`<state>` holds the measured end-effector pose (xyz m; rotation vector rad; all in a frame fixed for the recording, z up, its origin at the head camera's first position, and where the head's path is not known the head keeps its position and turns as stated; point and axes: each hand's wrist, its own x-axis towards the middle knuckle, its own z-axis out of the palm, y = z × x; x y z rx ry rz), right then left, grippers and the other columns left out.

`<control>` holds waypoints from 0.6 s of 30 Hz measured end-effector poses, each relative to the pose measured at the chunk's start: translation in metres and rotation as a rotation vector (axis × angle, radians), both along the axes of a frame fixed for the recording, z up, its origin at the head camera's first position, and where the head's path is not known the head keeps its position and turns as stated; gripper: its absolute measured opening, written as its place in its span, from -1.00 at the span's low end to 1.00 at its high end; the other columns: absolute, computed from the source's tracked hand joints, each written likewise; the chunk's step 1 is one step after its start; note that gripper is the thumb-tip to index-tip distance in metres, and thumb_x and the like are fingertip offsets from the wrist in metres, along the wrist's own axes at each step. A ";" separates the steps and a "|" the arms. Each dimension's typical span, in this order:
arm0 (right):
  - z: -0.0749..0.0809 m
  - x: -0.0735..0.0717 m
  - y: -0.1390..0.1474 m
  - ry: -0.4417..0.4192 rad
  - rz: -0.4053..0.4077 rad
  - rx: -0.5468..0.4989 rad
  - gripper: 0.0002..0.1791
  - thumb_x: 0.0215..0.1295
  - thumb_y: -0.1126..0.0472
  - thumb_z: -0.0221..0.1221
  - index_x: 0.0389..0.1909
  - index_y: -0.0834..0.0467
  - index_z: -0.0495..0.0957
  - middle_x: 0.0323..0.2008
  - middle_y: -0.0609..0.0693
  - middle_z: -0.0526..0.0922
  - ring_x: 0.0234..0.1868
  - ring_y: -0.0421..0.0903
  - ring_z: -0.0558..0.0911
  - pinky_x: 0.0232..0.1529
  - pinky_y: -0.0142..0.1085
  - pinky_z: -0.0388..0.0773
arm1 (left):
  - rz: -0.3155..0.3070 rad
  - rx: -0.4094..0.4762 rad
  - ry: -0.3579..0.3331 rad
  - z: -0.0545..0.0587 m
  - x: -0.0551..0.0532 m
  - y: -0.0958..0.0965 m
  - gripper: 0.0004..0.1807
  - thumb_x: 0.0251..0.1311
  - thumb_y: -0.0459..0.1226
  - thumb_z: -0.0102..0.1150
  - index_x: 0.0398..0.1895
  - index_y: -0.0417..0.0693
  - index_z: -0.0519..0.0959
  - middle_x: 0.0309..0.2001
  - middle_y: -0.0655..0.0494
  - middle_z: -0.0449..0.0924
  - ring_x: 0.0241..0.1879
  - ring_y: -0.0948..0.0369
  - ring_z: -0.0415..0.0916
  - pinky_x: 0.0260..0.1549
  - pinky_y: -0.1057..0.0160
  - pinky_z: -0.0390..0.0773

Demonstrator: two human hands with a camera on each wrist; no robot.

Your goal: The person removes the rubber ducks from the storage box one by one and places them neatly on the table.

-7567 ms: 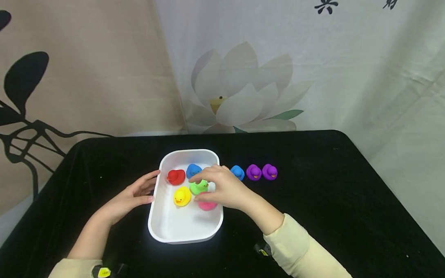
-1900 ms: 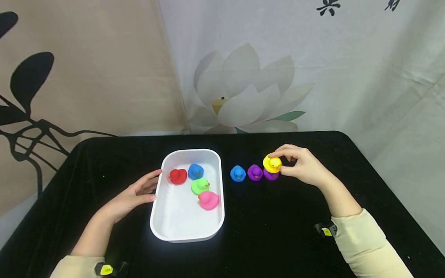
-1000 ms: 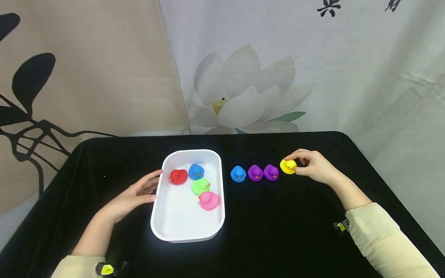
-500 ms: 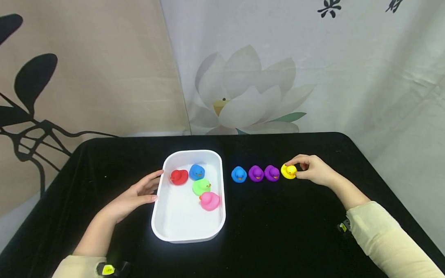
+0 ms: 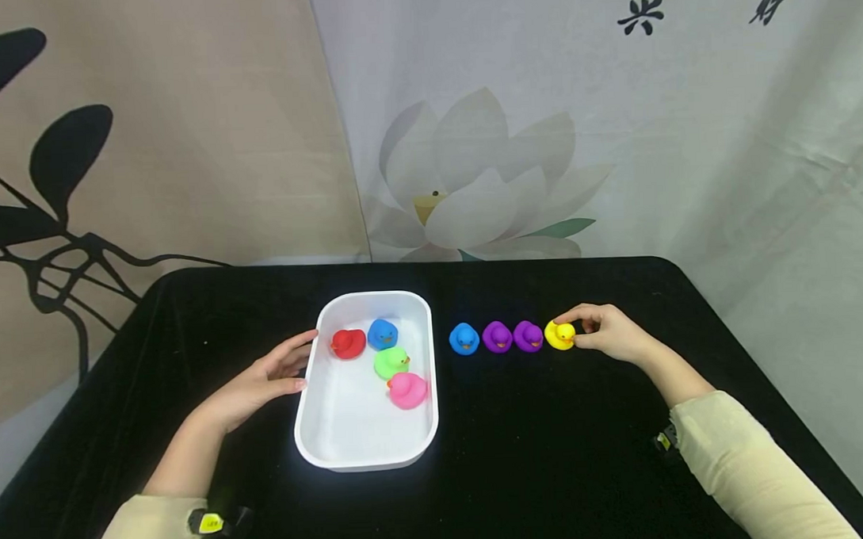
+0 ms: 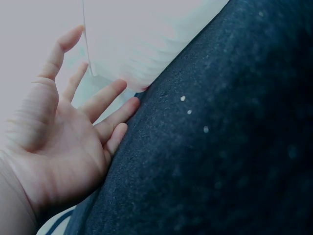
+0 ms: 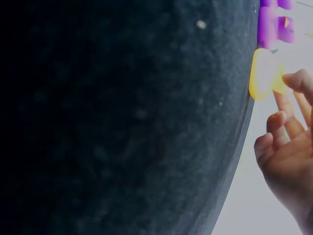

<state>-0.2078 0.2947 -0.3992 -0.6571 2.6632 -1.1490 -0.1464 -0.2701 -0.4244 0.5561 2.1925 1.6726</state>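
My right hand [image 5: 608,332] pinches a small yellow rubber duck [image 5: 558,336] between thumb and fingers, low at the right end of a row on the black cloth. Beside it in that row are two purple ducks [image 5: 528,337] and a blue duck [image 5: 465,340]. In the right wrist view, the thumb reaches the yellow duck's head [image 7: 279,81]. My left hand [image 5: 260,382], fingers spread, rests against the left side of a white tray [image 5: 359,438]. Inside the tray lie a red duck [image 5: 348,344], another blue duck [image 5: 382,334], a green duck [image 5: 389,363] and a pink duck [image 5: 409,390].
A black cloth [image 5: 524,457] covers the table. Behind its far edge hangs a pale curtain [image 5: 684,134] printed with a lotus and dark leaves. Small white specks dot the cloth near the left hand.
The yellow duck, in the tray at first, was carried right by my right hand, over the purple ducks, and lowered at the row's end. My left hand has stayed at the tray.
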 end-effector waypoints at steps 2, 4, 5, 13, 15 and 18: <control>0.000 0.000 0.001 0.002 0.005 -0.005 -0.62 0.15 0.40 0.24 0.03 0.20 0.59 -0.13 0.09 0.55 -0.40 -0.04 0.36 -0.43 -0.31 0.33 | 0.003 -0.002 0.000 0.000 0.000 0.000 -0.22 0.22 -0.31 0.15 0.47 0.01 0.04 0.41 -0.18 0.10 0.32 -0.24 0.13 0.05 -0.13 0.43; 0.000 0.000 0.002 0.003 0.011 -0.009 -0.62 0.15 0.40 0.24 0.03 0.21 0.59 -0.12 0.09 0.55 -0.39 -0.04 0.36 -0.43 -0.31 0.33 | 0.006 -0.002 -0.003 0.001 0.001 0.001 -0.21 0.22 -0.31 0.16 0.47 0.00 0.04 0.41 -0.18 0.10 0.32 -0.24 0.13 0.05 -0.13 0.43; 0.001 0.000 0.002 0.004 0.014 -0.009 -0.62 0.15 0.40 0.24 0.04 0.21 0.59 -0.12 0.09 0.55 -0.39 -0.04 0.36 -0.43 -0.31 0.34 | 0.006 -0.003 -0.004 0.001 0.001 0.001 -0.21 0.21 -0.31 0.16 0.47 0.00 0.04 0.41 -0.19 0.10 0.32 -0.24 0.12 0.05 -0.13 0.43; 0.010 0.005 0.000 0.047 -0.024 0.015 -0.59 0.16 0.38 0.24 0.07 0.23 0.55 -0.11 0.15 0.53 -0.30 -0.02 0.37 -0.41 -0.27 0.36 | 0.000 0.006 -0.007 0.000 0.000 0.001 -0.21 0.21 -0.32 0.16 0.47 0.01 0.03 0.41 -0.18 0.09 0.32 -0.24 0.11 0.06 -0.13 0.43; 0.015 0.007 -0.003 0.083 -0.043 -0.006 -0.60 0.17 0.37 0.25 0.07 0.25 0.55 -0.06 0.18 0.55 -0.28 -0.02 0.37 -0.40 -0.27 0.35 | -0.003 0.007 -0.004 0.000 0.000 0.000 -0.21 0.21 -0.33 0.15 0.47 0.01 0.03 0.41 -0.18 0.08 0.33 -0.25 0.11 0.05 -0.13 0.43; 0.024 0.010 -0.009 0.146 -0.064 -0.041 -0.63 0.20 0.35 0.25 0.06 0.24 0.56 -0.05 0.18 0.57 -0.28 -0.03 0.36 -0.41 -0.27 0.32 | -0.005 0.009 -0.001 -0.001 0.000 0.000 -0.21 0.22 -0.34 0.15 0.47 0.00 0.03 0.42 -0.19 0.08 0.32 -0.25 0.11 0.05 -0.12 0.43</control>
